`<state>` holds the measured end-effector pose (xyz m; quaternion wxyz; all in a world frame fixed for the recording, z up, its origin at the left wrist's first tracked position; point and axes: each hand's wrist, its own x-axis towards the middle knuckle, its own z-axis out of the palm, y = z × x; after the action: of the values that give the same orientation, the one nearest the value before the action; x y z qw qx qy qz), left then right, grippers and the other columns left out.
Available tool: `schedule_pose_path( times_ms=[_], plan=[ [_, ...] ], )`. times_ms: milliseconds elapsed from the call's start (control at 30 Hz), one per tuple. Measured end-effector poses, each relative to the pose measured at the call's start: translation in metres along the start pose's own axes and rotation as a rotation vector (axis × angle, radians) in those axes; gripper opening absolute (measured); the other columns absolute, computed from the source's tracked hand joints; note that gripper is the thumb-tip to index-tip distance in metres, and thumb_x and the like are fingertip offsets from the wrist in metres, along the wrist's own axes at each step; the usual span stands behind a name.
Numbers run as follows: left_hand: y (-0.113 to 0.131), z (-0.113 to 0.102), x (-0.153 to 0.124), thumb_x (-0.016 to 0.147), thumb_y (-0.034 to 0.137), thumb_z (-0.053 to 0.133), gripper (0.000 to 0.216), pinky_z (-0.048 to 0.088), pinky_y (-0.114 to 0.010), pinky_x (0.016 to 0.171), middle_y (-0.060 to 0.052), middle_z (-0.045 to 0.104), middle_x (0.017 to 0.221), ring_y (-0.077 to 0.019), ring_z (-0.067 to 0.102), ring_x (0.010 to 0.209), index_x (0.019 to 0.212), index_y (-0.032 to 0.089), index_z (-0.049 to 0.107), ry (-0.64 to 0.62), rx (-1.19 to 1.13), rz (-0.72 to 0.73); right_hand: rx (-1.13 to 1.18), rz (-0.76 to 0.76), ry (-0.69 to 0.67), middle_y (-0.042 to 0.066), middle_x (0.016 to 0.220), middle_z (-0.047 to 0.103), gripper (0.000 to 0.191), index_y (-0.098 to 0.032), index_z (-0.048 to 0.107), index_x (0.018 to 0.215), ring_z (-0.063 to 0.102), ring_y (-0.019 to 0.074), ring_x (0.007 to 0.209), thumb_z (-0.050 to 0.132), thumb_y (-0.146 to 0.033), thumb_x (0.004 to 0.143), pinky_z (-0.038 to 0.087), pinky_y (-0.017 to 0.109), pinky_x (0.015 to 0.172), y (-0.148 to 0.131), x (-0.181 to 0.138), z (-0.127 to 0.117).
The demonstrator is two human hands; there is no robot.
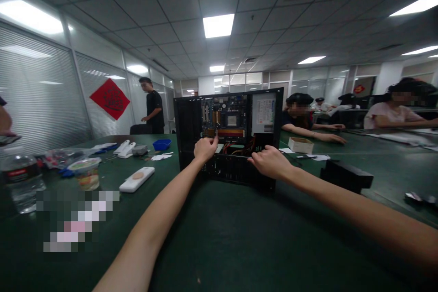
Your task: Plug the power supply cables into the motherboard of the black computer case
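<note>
An open black computer case [191,118] stands upright on the dark green table [239,237], its motherboard [227,121] and power supply [264,114] facing me. My left hand [204,148] reaches into the lower left of the case, fingers curled and pinched near the red and orange cables [239,146]. My right hand [270,162] rests closed at the case's lower front edge, to the right of the cables. What either hand grips, if anything, is hidden.
Left of the case lie a white device [137,179], a blue tray [161,144], white gloves [125,147], a lidded cup [85,171] and a water bottle [20,182]. A black box [345,175] sits at right. Seated people work behind; one person stands at back left.
</note>
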<state>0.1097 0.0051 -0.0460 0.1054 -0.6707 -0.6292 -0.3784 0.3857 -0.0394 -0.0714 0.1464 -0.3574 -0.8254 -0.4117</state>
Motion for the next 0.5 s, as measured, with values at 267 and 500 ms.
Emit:
schedule_pose_path(
  times_ms=[267,500],
  plan=[
    [-0.027,-0.003,0.007,0.099,0.059,0.041,0.057,0.044,-0.031,0.071,-0.005,0.077,0.077,-0.0242,0.071,0.081,0.076,0.026,0.08,-0.032,-0.127,-0.061,-0.037,-0.022,-0.056,0.013,0.069,0.074,0.042,-0.011,0.07,0.083,0.07,0.0245,0.06,0.045,-0.033,0.108,0.031,0.035,0.069,-0.05,0.012,-0.051],
    [-0.037,-0.003,-0.004,0.104,0.048,0.036,0.058,0.048,-0.028,0.081,-0.003,0.077,0.079,-0.0219,0.072,0.087,0.078,0.025,0.082,-0.064,-0.131,-0.038,-0.138,-0.145,0.036,0.011,0.065,0.068,0.043,-0.01,0.069,0.079,0.063,0.0233,0.055,0.058,-0.045,0.101,0.03,0.035,0.065,-0.072,0.007,-0.076]
  ],
)
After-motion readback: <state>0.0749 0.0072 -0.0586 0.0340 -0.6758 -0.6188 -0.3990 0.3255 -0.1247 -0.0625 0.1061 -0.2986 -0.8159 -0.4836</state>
